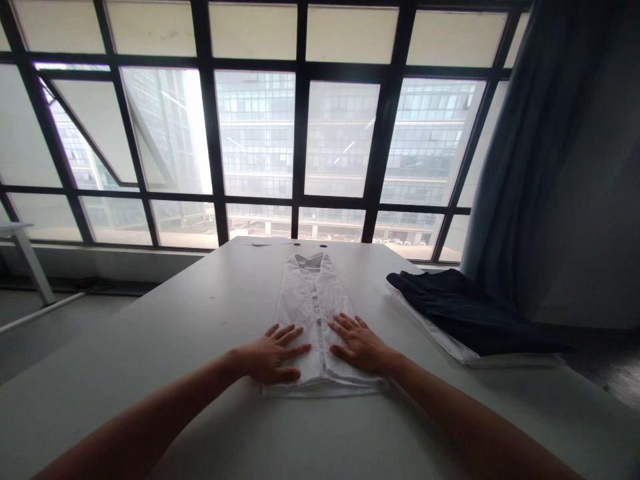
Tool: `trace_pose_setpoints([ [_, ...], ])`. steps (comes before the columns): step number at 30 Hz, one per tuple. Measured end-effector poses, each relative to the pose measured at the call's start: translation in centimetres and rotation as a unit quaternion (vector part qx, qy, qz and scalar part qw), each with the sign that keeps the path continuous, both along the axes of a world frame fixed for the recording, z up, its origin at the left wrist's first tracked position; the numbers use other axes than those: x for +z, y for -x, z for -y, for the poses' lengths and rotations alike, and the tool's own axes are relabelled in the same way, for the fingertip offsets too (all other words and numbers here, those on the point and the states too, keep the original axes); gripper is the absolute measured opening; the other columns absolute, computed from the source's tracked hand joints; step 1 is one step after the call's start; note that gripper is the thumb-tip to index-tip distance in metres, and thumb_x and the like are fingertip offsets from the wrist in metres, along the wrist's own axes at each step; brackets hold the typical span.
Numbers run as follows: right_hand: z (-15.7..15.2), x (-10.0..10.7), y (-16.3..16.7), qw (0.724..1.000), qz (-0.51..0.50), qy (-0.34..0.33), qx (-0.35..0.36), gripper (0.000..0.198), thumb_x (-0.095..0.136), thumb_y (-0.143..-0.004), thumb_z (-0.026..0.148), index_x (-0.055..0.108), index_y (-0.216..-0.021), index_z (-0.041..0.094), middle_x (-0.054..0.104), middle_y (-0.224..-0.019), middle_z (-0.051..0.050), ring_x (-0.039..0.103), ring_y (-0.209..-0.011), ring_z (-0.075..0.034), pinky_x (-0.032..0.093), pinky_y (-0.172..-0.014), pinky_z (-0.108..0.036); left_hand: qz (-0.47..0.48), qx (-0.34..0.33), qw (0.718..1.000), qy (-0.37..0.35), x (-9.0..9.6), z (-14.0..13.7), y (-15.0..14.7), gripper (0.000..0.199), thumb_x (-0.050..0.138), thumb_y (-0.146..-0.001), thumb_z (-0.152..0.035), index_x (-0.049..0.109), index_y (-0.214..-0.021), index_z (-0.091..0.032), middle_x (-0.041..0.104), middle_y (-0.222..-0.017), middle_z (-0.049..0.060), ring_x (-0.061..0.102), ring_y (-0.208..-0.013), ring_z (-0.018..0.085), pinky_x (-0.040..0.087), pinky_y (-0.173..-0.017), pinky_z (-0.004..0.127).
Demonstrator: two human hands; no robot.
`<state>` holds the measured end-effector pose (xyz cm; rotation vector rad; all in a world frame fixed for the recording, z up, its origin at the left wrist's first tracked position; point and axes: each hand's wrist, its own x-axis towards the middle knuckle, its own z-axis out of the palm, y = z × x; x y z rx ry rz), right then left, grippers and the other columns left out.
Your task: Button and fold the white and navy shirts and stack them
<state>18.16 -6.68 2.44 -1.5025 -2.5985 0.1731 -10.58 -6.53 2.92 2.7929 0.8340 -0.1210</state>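
Observation:
A white button-up shirt (316,293) lies folded into a narrow shape on the table, its collar at the far end and its button strip facing up along the middle. My left hand (275,353) rests flat on the shirt's near left part, fingers spread. On the near right part lies my right hand (357,343), also flat with its fingers apart. The button strip runs between the two hands. Neither hand grips the cloth. The folded bottom edge of the shirt is closest to me.
The white table (200,313) stretches toward a wall of dark-framed windows. At its right side lies a stack of folded clothes, with a dark navy garment (460,310) over white ones. Paper sheets (263,241) lie at the far edge. A blue curtain (520,200) hangs at right.

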Motion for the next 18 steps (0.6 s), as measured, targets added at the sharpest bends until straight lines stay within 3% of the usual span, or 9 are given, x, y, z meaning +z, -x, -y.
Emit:
trace_pose_setpoints([
  [2, 1.0, -0.2, -0.1, 0.999, 0.018, 0.019, 0.021, 0.079, 0.029, -0.095, 0.066, 0.031, -0.153, 0.013, 0.024, -0.159, -0.016, 0.018, -0.147, -0.03, 0.01, -0.118, -0.052, -0.012, -0.002, 1.0, 0.008, 0.5, 0.8, 0.1, 0.08, 0.038, -0.09, -0.072, 0.021, -0.156, -0.03, 0.002, -0.162, 0.014, 0.004, -0.148, 0.04, 0.007, -0.114, 0.064],
  [4, 2.0, 0.4, -0.1, 0.999, 0.023, 0.011, 0.044, 0.086, 0.035, -0.091, 0.072, 0.035, -0.151, 0.012, 0.032, -0.155, -0.02, 0.028, -0.142, -0.035, 0.019, -0.115, -0.053, 0.0, -0.01, 1.0, 0.021, 1.3, 1.3, 0.3, 0.087, 0.051, -0.082, -0.075, 0.029, -0.153, -0.031, 0.012, -0.162, 0.014, 0.012, -0.147, 0.042, 0.013, -0.114, 0.063],
  [6, 2.6, 1.6, 0.0, 0.997, 0.02, 0.006, 0.072, 0.083, 0.046, -0.084, 0.077, 0.056, -0.136, 0.013, 0.054, -0.137, -0.022, 0.052, -0.122, -0.036, 0.037, -0.104, -0.049, 0.043, -0.035, 0.996, 0.063, 2.3, 1.3, 0.5, 0.075, 0.057, -0.08, -0.072, 0.051, -0.142, -0.03, 0.041, -0.152, 0.013, 0.037, -0.139, 0.038, 0.029, -0.112, 0.053],
  [7, 2.8, 2.2, 0.2, 0.996, 0.014, 0.008, 0.084, 0.075, 0.049, -0.083, 0.076, 0.066, -0.122, 0.014, 0.065, -0.12, -0.019, 0.061, -0.106, -0.033, 0.045, -0.095, -0.045, 0.074, -0.045, 0.992, 0.092, 2.8, 0.9, 0.5, 0.063, 0.054, -0.085, -0.069, 0.062, -0.132, -0.027, 0.058, -0.138, 0.012, 0.053, -0.127, 0.032, 0.038, -0.107, 0.046],
  [9, 2.9, 3.1, 0.8, 0.995, -0.014, 0.0, 0.095, 0.059, 0.046, -0.09, 0.068, 0.073, -0.096, 0.016, 0.07, -0.093, -0.012, 0.065, -0.08, -0.024, 0.049, -0.077, -0.036, 0.145, -0.037, 0.983, 0.106, 3.1, -0.2, 0.4, 0.052, 0.043, -0.095, -0.06, 0.073, -0.112, -0.021, 0.074, -0.107, 0.01, 0.068, -0.099, 0.023, 0.05, -0.093, 0.035],
  [11, 2.6, 3.2, 1.8, 0.992, -0.05, -0.039, 0.105, 0.051, 0.04, -0.098, 0.056, 0.072, -0.094, 0.016, 0.07, -0.091, -0.011, 0.064, -0.079, -0.022, 0.049, -0.075, -0.034, 0.2, 0.004, 0.979, 0.031, 2.4, -1.9, 0.1, 0.052, 0.041, -0.097, -0.056, 0.071, -0.113, -0.016, 0.073, -0.109, 0.012, 0.067, -0.102, 0.024, 0.05, -0.094, 0.036],
  [14, 2.4, 2.4, 3.7, 0.981, -0.081, -0.098, 0.145, 0.044, 0.048, -0.097, 0.05, 0.066, -0.117, 0.015, 0.067, -0.114, -0.015, 0.062, -0.103, -0.027, 0.046, -0.091, -0.041, 0.174, 0.043, 0.98, -0.089, -0.1, -4.0, -0.1, 0.059, 0.044, -0.096, -0.056, 0.054, -0.138, -0.016, 0.048, -0.146, 0.016, 0.041, -0.137, 0.03, 0.034, -0.112, 0.047],
  [16, 2.6, 1.6, 4.8, 0.974, -0.091, -0.097, 0.182, 0.048, 0.052, -0.095, 0.05, 0.06, -0.127, 0.015, 0.062, -0.125, -0.016, 0.057, -0.114, -0.029, 0.041, -0.1, -0.044, 0.122, 0.048, 0.987, -0.095, -1.8, -4.7, -0.1, 0.064, 0.04, -0.097, -0.055, 0.041, -0.148, -0.017, 0.034, -0.155, 0.015, 0.029, -0.145, 0.03, 0.026, -0.116, 0.049],
  [18, 3.2, 1.1, 5.5, 0.966, -0.1, -0.081, 0.222, 0.052, 0.053, -0.094, 0.05, 0.056, -0.132, 0.015, 0.059, -0.132, -0.015, 0.053, -0.122, -0.028, 0.037, -0.106, -0.044, 0.104, 0.049, 0.988, -0.1, -3.0, -5.1, 0.0, 0.06, 0.039, -0.098, -0.051, 0.038, -0.15, -0.019, 0.033, -0.156, 0.013, 0.029, -0.144, 0.029, 0.026, -0.116, 0.048],
])
